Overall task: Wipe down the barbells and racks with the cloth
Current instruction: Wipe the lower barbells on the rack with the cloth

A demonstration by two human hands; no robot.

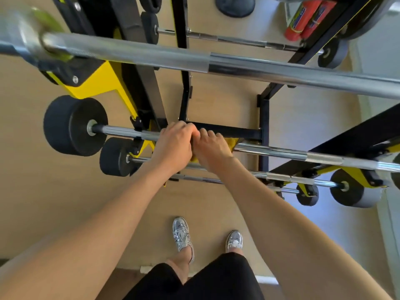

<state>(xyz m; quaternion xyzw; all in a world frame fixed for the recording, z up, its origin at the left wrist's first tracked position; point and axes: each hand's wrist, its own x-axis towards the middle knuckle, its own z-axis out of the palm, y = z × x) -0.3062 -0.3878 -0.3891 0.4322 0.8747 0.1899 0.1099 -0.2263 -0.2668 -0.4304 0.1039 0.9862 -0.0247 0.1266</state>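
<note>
Barbell [121, 131] with a black weight [71, 126] at its left end lay across the black and yellow rack [227, 132]. On it the left hand [173, 146] had its fingers [184, 127] curled round the bar. Touching it, the right hand [211, 151] gripped the yellow cloth [235, 142] against the same bar, a corner showing past its knuckles.

Behind the left hand [173, 146] and right hand [211, 148], bare unsleeved forearms [108, 224] run back to black shorts [194, 282] above shiny silver lace-up sneakers [183, 234].
</note>
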